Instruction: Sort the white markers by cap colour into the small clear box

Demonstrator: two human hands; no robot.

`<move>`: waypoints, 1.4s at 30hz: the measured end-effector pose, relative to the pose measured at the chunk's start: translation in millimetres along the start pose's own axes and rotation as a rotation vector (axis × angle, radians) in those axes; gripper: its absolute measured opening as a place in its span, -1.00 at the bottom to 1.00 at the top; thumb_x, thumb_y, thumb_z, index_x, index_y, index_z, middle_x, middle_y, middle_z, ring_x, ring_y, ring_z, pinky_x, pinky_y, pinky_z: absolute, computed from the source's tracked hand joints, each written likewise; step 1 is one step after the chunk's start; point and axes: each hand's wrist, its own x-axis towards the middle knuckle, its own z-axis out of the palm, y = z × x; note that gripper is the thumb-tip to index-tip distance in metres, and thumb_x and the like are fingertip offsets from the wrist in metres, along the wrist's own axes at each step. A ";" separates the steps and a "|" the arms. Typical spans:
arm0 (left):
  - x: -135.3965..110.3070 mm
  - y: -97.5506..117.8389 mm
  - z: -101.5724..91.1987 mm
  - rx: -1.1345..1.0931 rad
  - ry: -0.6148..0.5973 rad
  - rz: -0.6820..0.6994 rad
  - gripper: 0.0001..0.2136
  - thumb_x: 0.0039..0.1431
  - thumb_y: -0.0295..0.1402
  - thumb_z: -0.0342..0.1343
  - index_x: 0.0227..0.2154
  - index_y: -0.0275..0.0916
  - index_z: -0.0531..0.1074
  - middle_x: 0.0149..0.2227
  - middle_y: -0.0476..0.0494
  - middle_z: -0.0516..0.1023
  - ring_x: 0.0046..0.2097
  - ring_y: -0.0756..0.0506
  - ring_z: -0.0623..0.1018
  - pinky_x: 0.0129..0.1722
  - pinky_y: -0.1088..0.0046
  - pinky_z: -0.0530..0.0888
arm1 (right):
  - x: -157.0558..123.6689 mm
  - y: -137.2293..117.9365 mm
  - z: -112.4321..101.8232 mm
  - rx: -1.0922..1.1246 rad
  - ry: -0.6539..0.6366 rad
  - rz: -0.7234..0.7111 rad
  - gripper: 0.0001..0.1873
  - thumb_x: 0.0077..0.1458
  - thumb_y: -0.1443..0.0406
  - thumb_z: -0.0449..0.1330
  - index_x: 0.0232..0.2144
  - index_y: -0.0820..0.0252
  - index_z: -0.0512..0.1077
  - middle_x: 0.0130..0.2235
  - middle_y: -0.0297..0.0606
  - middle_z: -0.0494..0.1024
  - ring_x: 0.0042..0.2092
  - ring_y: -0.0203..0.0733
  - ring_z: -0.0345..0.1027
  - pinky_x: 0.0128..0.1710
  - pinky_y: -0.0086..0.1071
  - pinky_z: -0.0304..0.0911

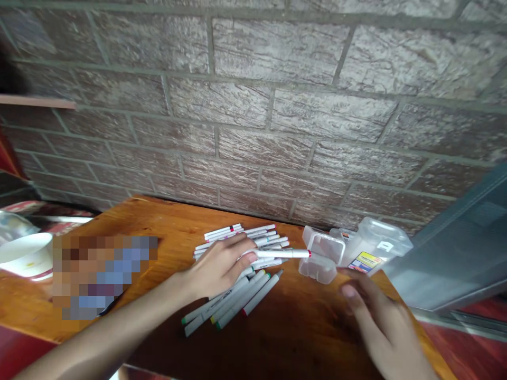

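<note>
A white marker with a red end [283, 254] is pinched between the thumb and fingers of my left hand [225, 261], pointing right. Below and around that hand lie several white markers [241, 301] with coloured ends, some partly covered by it. Over the right part of the table, my right hand [376, 311] has its thumb and forefinger apart, with nothing seen between them. Just beyond its fingertips stands a small clear plastic case [322, 258], lid up. Behind it is a larger clear plastic container [372, 245] with a yellow label.
The wooden table [158, 221] meets a brick wall [253, 105] at the back. A white paper cup [27, 256] stands at the left, beside a pixelated patch. A grey panel [455, 253] rises past the table's right edge.
</note>
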 end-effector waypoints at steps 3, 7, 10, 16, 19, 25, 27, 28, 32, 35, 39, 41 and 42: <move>11.9 -10.0 14.0 -0.050 0.008 0.023 -0.72 0.54 -0.31 -0.18 -0.22 -0.20 0.41 -0.24 -0.13 0.45 -0.22 -0.13 0.49 -0.20 0.36 0.37 | 36.6 -34.4 54.7 0.283 -0.145 0.104 -0.55 0.38 -0.08 0.11 0.08 0.07 0.43 -0.33 -0.25 0.62 -0.53 -0.17 0.38 -0.61 -0.38 0.17; 3.7 -18.6 29.4 -0.138 0.079 0.014 -0.75 0.52 -0.32 -0.14 -0.19 -0.21 0.43 -0.23 -0.15 0.48 -0.19 -0.15 0.48 -0.16 0.33 0.36 | 63.2 -34.4 89.6 0.496 -0.126 0.140 -0.50 0.30 -0.15 0.19 -0.38 0.13 0.39 -0.61 -0.47 0.32 -0.63 -0.35 0.09 -0.65 -0.45 0.01; -4.4 -23.7 36.3 -0.247 0.098 -0.070 -0.81 0.50 -0.29 -0.04 -0.14 -0.20 0.45 -0.29 -0.09 0.51 -0.25 -0.11 0.47 -0.21 0.38 0.35 | 55.5 -21.2 94.7 0.583 -0.163 0.163 -0.52 0.23 -0.11 0.29 -0.44 0.14 0.39 -0.60 -0.48 0.31 -0.63 -0.39 0.08 -0.67 -0.49 0.00; -9.9 -30.0 44.8 -0.462 0.141 -0.253 -0.74 0.48 -0.17 0.03 -0.13 -0.22 0.52 -0.34 -0.04 0.49 -0.34 -0.05 0.40 -0.32 0.46 0.30 | 39.1 -11.9 99.5 0.737 -0.195 0.142 -0.65 0.24 0.03 0.36 -0.13 0.17 0.60 -0.38 -0.21 0.67 -0.47 -0.22 0.48 -0.54 -0.39 0.43; -10.4 -26.8 47.0 -0.515 0.160 -0.309 -0.73 0.47 -0.16 0.04 -0.10 -0.21 0.55 -0.41 0.00 0.44 -0.41 -0.02 0.32 -0.40 0.47 0.23 | 39.0 -10.7 101.3 0.775 -0.187 0.110 -0.74 0.23 0.14 0.40 -0.11 0.16 0.63 -0.42 -0.25 0.68 -0.45 -0.21 0.53 -0.49 -0.36 0.51; -13.4 -21.0 51.4 -0.610 0.192 -0.327 -0.76 0.42 -0.16 0.12 -0.10 -0.20 0.57 -0.44 0.02 0.42 -0.47 0.01 0.28 -0.47 0.49 0.20 | 38.5 -10.9 97.9 0.807 -0.181 0.125 -0.73 0.17 0.18 0.45 -0.12 0.16 0.64 -0.42 -0.25 0.69 -0.43 -0.16 0.58 -0.47 -0.32 0.56; -12.3 -18.4 53.2 -0.671 0.204 -0.353 -0.76 0.39 -0.14 0.17 -0.11 -0.21 0.55 -0.50 0.06 0.36 -0.51 0.02 0.24 -0.51 0.50 0.18 | 38.1 -12.5 96.6 0.830 -0.184 0.141 -0.73 0.19 0.16 0.44 -0.13 0.17 0.64 -0.37 -0.21 0.72 -0.41 -0.14 0.61 -0.45 -0.29 0.58; -10.7 -16.3 54.0 -0.704 0.208 -0.370 -0.75 0.37 -0.13 0.19 -0.12 -0.21 0.54 -0.53 0.08 0.32 -0.52 0.03 0.23 -0.52 0.51 0.17 | 37.9 -13.4 96.2 0.851 -0.182 0.151 -0.73 0.20 0.13 0.42 -0.14 0.17 0.63 -0.35 -0.19 0.72 -0.41 -0.12 0.62 -0.45 -0.28 0.58; 4.0 -3.7 57.2 -0.925 0.243 -0.408 -0.71 0.35 -0.07 0.19 -0.17 -0.23 0.48 -0.56 0.13 0.23 -0.54 0.04 0.23 -0.53 0.53 0.24 | 38.5 -15.0 95.1 0.931 -0.146 0.190 -0.67 0.23 0.04 0.38 -0.18 0.18 0.62 -0.34 -0.16 0.71 -0.43 -0.10 0.61 -0.48 -0.26 0.55; 18.5 4.9 61.1 -1.025 0.260 -0.403 -0.69 0.35 -0.05 0.18 -0.21 -0.22 0.43 -0.55 0.14 0.21 -0.53 0.05 0.22 -0.52 0.53 0.29 | 41.1 -12.9 94.1 0.890 -0.077 0.173 -0.68 0.18 0.06 0.42 -0.22 0.18 0.60 -0.40 -0.22 0.67 -0.48 -0.18 0.52 -0.55 -0.34 0.46; 29.1 7.0 69.6 -1.025 0.257 -0.405 -0.70 0.35 -0.05 0.19 -0.23 -0.21 0.39 -0.59 0.20 0.14 -0.57 0.07 0.16 -0.56 0.55 0.22 | 44.7 -8.9 92.0 0.846 -0.025 0.161 -0.73 0.14 0.13 0.47 -0.25 0.18 0.59 -0.47 -0.29 0.62 -0.54 -0.29 0.39 -0.61 -0.46 0.32; 27.5 4.6 73.1 -1.004 0.248 -0.418 -0.69 0.34 -0.05 0.20 -0.24 -0.21 0.37 -0.61 0.21 0.13 -0.59 0.08 0.14 -0.58 0.56 0.17 | 45.1 -8.1 91.3 0.854 -0.023 0.173 -0.72 0.16 0.11 0.45 -0.23 0.18 0.58 -0.46 -0.29 0.62 -0.54 -0.27 0.40 -0.61 -0.45 0.32; 25.0 3.0 74.0 -0.994 0.236 -0.426 -0.68 0.34 -0.04 0.20 -0.24 -0.21 0.37 -0.61 0.21 0.15 -0.60 0.09 0.14 -0.57 0.55 0.16 | 44.9 -8.2 91.1 0.867 -0.024 0.183 -0.71 0.17 0.09 0.44 -0.21 0.17 0.57 -0.46 -0.29 0.62 -0.53 -0.26 0.41 -0.61 -0.44 0.33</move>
